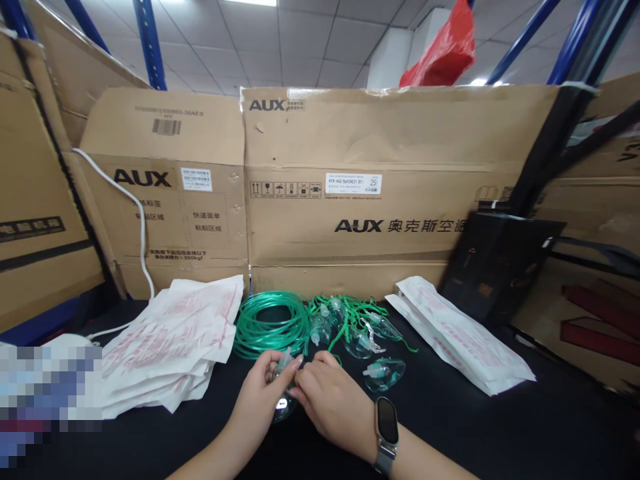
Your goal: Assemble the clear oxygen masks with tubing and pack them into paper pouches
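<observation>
My left hand point(257, 390) is closed around a clear oxygen mask point(284, 410), its connector poking up between thumb and fingers. Pressed against the mask's right side, my right hand point(333, 397) has its fingers pinched together; what they grip is hidden. A bit of green strap shows just above the right hand. Beyond the hands lies a coil of green tubing point(247, 337). To its right is a pile of clear masks point(357, 343) with tangled green straps point(360, 308). One separate mask point(386, 375) rests nearer, right of my right hand.
White printed pouches point(170, 340) are stacked at the left, and more pouches point(460, 333) lie at the right on the black tabletop point(450, 427). Cardboard boxes point(400, 147) wall off the back. A black box point(500, 267) leans at the right rear; a white cable point(143, 227) hangs left.
</observation>
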The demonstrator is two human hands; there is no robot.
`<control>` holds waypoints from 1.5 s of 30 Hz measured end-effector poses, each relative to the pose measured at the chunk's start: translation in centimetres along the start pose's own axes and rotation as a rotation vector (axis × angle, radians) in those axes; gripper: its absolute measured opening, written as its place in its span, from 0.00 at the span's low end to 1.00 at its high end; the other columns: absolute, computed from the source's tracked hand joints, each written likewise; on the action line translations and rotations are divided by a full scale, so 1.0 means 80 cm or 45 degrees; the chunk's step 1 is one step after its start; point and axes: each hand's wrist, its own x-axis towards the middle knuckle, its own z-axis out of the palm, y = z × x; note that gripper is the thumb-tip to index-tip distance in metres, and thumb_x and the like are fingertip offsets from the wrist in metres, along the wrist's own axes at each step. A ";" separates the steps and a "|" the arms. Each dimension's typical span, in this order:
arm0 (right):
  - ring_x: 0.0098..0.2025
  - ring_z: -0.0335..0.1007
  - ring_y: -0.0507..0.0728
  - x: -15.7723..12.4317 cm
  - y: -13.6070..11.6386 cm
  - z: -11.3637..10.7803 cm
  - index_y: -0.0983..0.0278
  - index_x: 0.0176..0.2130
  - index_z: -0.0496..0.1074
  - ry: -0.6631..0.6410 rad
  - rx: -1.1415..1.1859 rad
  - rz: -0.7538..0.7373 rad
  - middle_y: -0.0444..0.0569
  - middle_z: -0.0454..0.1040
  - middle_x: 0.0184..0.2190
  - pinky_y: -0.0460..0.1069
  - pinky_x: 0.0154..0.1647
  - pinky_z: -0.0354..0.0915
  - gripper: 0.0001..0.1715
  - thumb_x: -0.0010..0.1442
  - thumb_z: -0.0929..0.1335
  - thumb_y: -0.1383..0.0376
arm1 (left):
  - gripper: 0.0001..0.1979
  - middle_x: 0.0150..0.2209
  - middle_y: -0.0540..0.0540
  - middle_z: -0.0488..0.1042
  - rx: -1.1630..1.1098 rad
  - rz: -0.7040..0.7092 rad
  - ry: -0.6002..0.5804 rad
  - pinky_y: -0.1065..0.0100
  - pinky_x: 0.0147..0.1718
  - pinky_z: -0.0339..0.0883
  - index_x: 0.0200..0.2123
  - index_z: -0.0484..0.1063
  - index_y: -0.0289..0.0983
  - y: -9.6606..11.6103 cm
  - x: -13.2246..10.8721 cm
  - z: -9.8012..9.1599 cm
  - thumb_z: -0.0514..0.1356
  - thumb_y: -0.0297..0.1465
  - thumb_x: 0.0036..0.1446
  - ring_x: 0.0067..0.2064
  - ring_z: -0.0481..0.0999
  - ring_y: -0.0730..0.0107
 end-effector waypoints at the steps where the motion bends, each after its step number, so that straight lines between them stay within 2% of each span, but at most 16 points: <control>1: 0.27 0.61 0.53 0.000 0.000 0.000 0.66 0.31 0.62 0.002 -0.007 0.004 0.47 0.68 0.25 0.51 0.36 0.55 0.10 0.61 0.56 0.68 | 0.16 0.25 0.50 0.70 -0.003 -0.003 0.003 0.73 0.24 0.60 0.28 0.67 0.35 0.001 0.000 0.000 0.62 0.42 0.42 0.27 0.69 0.71; 7: 0.27 0.61 0.53 -0.003 0.002 0.003 0.65 0.32 0.61 0.010 0.132 0.060 0.47 0.69 0.26 0.50 0.35 0.54 0.08 0.61 0.57 0.68 | 0.16 0.20 0.52 0.68 -0.050 -0.058 -0.004 0.73 0.24 0.59 0.25 0.68 0.34 0.013 -0.004 0.005 0.63 0.42 0.39 0.24 0.67 0.73; 12: 0.26 0.61 0.53 -0.004 0.003 0.005 0.66 0.35 0.60 0.004 0.215 0.010 0.48 0.70 0.26 0.50 0.34 0.54 0.09 0.62 0.54 0.71 | 0.18 0.18 0.52 0.68 -0.090 -0.112 -0.017 0.73 0.23 0.58 0.23 0.69 0.33 0.020 -0.006 0.007 0.64 0.43 0.37 0.22 0.66 0.74; 17: 0.27 0.62 0.54 -0.001 0.001 0.005 0.67 0.36 0.62 0.004 0.029 0.025 0.48 0.70 0.27 0.51 0.35 0.53 0.09 0.62 0.55 0.68 | 0.17 0.20 0.53 0.68 -0.111 -0.109 -0.011 0.74 0.24 0.58 0.23 0.69 0.33 0.021 -0.005 0.005 0.64 0.41 0.37 0.24 0.66 0.75; 23: 0.28 0.62 0.56 0.002 -0.002 -0.004 0.66 0.35 0.64 -0.093 -0.280 -0.049 0.48 0.70 0.27 0.53 0.37 0.51 0.08 0.61 0.58 0.67 | 0.17 0.18 0.53 0.66 -0.115 -0.127 -0.028 0.73 0.23 0.59 0.23 0.68 0.34 0.018 -0.006 0.008 0.63 0.43 0.37 0.22 0.65 0.74; 28: 0.28 0.61 0.56 0.003 -0.004 -0.011 0.67 0.37 0.65 -0.196 -0.295 -0.092 0.49 0.70 0.28 0.53 0.37 0.51 0.07 0.55 0.60 0.71 | 0.17 0.18 0.53 0.67 -0.087 -0.117 -0.016 0.72 0.23 0.59 0.22 0.69 0.34 0.019 -0.006 0.008 0.64 0.42 0.36 0.22 0.65 0.74; 34: 0.30 0.62 0.57 0.003 -0.001 -0.009 0.67 0.36 0.65 -0.192 -0.216 -0.110 0.51 0.70 0.29 0.54 0.39 0.52 0.08 0.56 0.59 0.72 | 0.16 0.19 0.52 0.68 -0.075 -0.096 0.001 0.72 0.24 0.59 0.22 0.71 0.34 0.020 -0.006 0.007 0.64 0.41 0.36 0.23 0.66 0.72; 36: 0.31 0.62 0.56 0.003 0.000 -0.009 0.65 0.34 0.64 -0.165 -0.114 -0.033 0.50 0.69 0.28 0.53 0.38 0.54 0.06 0.58 0.59 0.70 | 0.16 0.19 0.53 0.68 -0.084 -0.095 0.010 0.72 0.23 0.59 0.21 0.71 0.34 0.020 -0.006 0.006 0.64 0.42 0.37 0.23 0.66 0.72; 38: 0.32 0.62 0.55 0.004 0.001 -0.011 0.64 0.31 0.63 -0.117 0.096 0.136 0.48 0.68 0.28 0.51 0.37 0.55 0.07 0.60 0.59 0.66 | 0.15 0.19 0.53 0.67 -0.093 -0.090 0.027 0.73 0.23 0.58 0.20 0.70 0.34 0.022 -0.005 0.005 0.64 0.42 0.38 0.23 0.65 0.73; 42: 0.33 0.64 0.53 0.005 -0.002 -0.015 0.63 0.33 0.61 0.021 0.796 0.551 0.45 0.68 0.30 0.48 0.35 0.59 0.07 0.61 0.59 0.62 | 0.15 0.20 0.53 0.69 -0.119 -0.100 0.065 0.73 0.25 0.59 0.23 0.73 0.34 0.026 -0.003 -0.002 0.62 0.42 0.41 0.25 0.67 0.72; 45: 0.31 0.66 0.51 0.007 -0.006 -0.013 0.62 0.36 0.60 0.072 1.289 0.663 0.43 0.68 0.27 0.47 0.35 0.62 0.07 0.60 0.60 0.61 | 0.15 0.22 0.52 0.71 -0.145 -0.115 0.091 0.73 0.27 0.60 0.27 0.74 0.35 0.027 -0.001 -0.006 0.62 0.42 0.42 0.27 0.69 0.70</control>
